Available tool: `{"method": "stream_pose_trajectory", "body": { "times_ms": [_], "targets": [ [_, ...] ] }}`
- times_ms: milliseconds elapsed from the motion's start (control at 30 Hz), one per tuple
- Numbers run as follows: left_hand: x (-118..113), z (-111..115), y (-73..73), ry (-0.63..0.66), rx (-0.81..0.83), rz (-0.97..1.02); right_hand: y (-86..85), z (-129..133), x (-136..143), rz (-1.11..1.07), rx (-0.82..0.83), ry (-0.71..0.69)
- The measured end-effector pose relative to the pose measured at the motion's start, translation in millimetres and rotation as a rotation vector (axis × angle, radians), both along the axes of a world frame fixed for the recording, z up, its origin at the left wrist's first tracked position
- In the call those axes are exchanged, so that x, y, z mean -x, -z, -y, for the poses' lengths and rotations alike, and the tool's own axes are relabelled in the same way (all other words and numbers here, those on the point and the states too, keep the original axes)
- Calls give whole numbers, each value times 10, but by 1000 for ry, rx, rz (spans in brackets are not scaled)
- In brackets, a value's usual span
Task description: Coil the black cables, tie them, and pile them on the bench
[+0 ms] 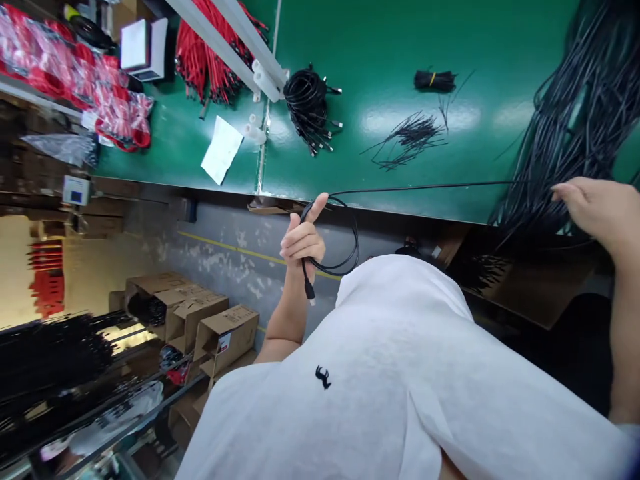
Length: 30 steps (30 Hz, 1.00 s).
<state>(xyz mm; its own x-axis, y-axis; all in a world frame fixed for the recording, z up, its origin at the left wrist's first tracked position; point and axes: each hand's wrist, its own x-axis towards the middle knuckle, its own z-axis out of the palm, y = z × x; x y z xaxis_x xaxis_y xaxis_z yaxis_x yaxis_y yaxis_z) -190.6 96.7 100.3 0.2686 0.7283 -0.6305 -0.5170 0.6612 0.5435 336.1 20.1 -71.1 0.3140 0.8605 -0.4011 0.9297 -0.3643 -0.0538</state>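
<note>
My left hand (304, 235) is closed around a black USB cable (356, 243) wound in a loose loop, its index finger stretched out. The cable's plug (310, 291) hangs below the fingers. From the loop, a single strand runs taut to the right along the bench's front edge. At the far right my right hand (597, 208) has thumb and fingers pinched together on the strand, beside a big heap of loose black cables (555, 127). A bundle of coiled black cables (306, 107) lies on the green bench (380, 40).
Loose short black ties (413, 137) and a banded bundle of them (435, 81) lie on the bench. Red cables (210, 53), a white paper (222, 150) and bagged red cables (75, 73) are at left. Cardboard boxes (227, 337) stand on the floor.
</note>
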Motion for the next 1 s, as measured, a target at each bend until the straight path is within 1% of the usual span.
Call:
{"method": "stream_pose_trajectory", "body": {
  "times_ms": [67,100,133,233,300,367,433,500,533,600,667,733,767,800,833,867,900,933,1000],
  "targets": [
    [-21,50,-25,-32,-22,-30,19,-17,119,-30,-17,-82],
    [-61,78,-28,-59,-40,-39,17,-20,221,-38,-44,-152],
    [-117,102,-24,-92,-60,-41,5,-19,344,-39,-85,-242],
    [-307,143,18,-199,-97,-17,-90,-2,743,-37,-213,-585],
    [-380,147,66,-239,-102,17,-178,36,968,-58,-261,-746],
    [-372,147,124,-231,-102,45,-257,128,1155,-117,-277,-815],
    [-305,147,187,-191,-110,55,-322,289,1342,-211,-245,-854],
    [-248,147,252,-113,-116,33,-400,479,1558,-357,-175,-908],
    [-248,145,286,-36,-113,10,-458,557,1670,-437,-149,-927],
    [-329,142,352,171,-88,-42,-631,618,1873,-606,-148,-940],
    [-501,146,413,373,-78,-71,-871,509,2005,-753,-198,-921],
    [-689,163,455,552,-111,-48,-1116,252,2051,-869,-247,-867],
    [-759,176,464,646,-131,-19,-1214,97,2047,-903,-265,-812],
    [-802,189,465,746,-143,19,-1282,-60,2028,-919,-279,-741],
    [-815,199,459,830,-140,64,-1313,-205,1998,-924,-286,-666],
    [-800,203,447,876,-120,110,-1304,-331,1956,-921,-290,-597],
    [-760,200,431,878,-93,147,-1254,-431,1902,-915,-287,-543],
    [-706,187,413,835,-70,173,-1167,-505,1837,-905,-282,-502],
    [-584,144,377,642,-59,190,-906,-572,1666,-866,-272,-441]
  ]
}}
